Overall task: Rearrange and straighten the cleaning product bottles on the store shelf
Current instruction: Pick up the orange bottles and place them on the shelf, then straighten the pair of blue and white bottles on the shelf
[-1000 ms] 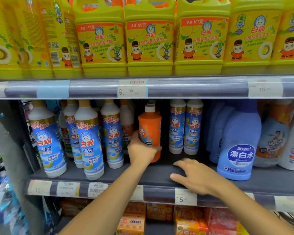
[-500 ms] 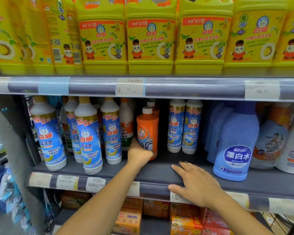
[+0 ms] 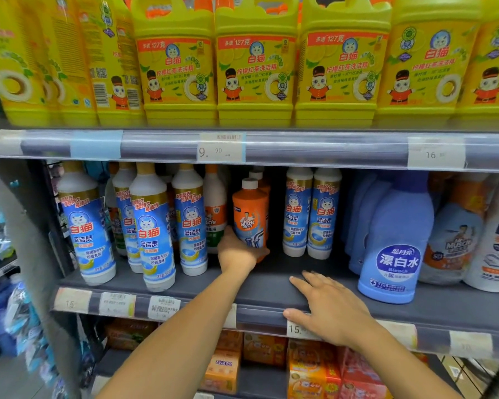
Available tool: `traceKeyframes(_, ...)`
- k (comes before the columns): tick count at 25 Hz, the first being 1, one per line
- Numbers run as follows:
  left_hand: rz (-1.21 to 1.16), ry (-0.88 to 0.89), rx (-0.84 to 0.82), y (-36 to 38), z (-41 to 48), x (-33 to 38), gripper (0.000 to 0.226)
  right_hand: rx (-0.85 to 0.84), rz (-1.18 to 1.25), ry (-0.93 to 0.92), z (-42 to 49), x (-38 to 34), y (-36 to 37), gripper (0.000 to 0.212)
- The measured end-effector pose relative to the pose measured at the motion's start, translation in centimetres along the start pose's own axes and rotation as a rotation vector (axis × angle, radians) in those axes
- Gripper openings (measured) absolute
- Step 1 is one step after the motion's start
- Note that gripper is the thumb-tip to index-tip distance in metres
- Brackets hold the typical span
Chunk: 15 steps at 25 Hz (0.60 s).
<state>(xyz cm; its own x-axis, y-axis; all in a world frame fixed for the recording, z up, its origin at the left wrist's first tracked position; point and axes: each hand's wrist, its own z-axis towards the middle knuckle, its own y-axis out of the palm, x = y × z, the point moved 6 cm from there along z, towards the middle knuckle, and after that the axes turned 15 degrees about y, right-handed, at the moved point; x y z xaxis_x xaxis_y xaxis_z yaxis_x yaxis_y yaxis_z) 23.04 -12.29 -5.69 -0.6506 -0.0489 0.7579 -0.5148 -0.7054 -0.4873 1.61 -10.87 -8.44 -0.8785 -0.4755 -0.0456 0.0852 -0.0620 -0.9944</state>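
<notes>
Left hand (image 3: 236, 251) wrapped low around orange bottle (image 3: 249, 217), upright on middle shelf (image 3: 274, 286), between white-and-blue bottles (image 3: 190, 223) and a matching pair (image 3: 310, 214). Right hand (image 3: 329, 308) flat, fingers spread, holding nothing, resting on shelf edge. Best handled by sliding from the base, label forward, clear of neighbours; top-heavy, likely to tip.

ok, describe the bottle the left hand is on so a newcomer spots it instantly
Middle shelf, just under the 9.90 price tag. The orange bottle stands between a white orange-labelled bottle and two blue-labelled bottles, left hand at its base. It is short, solid orange, white-capped.
</notes>
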Motion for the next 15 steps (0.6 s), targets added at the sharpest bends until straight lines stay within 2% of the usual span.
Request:
traceKeyframes(2, 0.013, -0.026, -0.027, 0.0, -0.1, 0.1, 0.088, -0.003, 0.0, 0.002, 0.0, 0.0, 0.0, 0.087)
traceKeyframes(5, 0.015, -0.053, -0.182, -0.3, -0.9, 0.0, 0.086, -0.014, 0.012, 0.003, 0.1, -0.1, -0.1, 0.087)
traceKeyframes(8, -0.072, -0.02, -0.252, -2.6, -3.2, -0.2, 0.076, -0.03, 0.059, 0.005, 0.0, -0.2, -0.5, 0.085)
traceKeyframes(10, -0.102, 0.037, -0.267, -5.0, -5.2, -0.2, 0.065, 0.016, 0.19, 0.025, -0.1, -0.7, -1.6, 0.076)
traceKeyframes(13, -0.126, 0.129, -0.164, -9.8, -7.3, -0.6, 0.043, 0.106, 0.567, 0.027, 0.3, -4.1, -3.9, 0.055)
traceKeyframes(15, -0.122, 0.166, -0.025, -13.1, -8.0, -0.8, 0.035, 0.15, 0.708, -0.012, 0.8, -7.3, -4.9, 0.047)
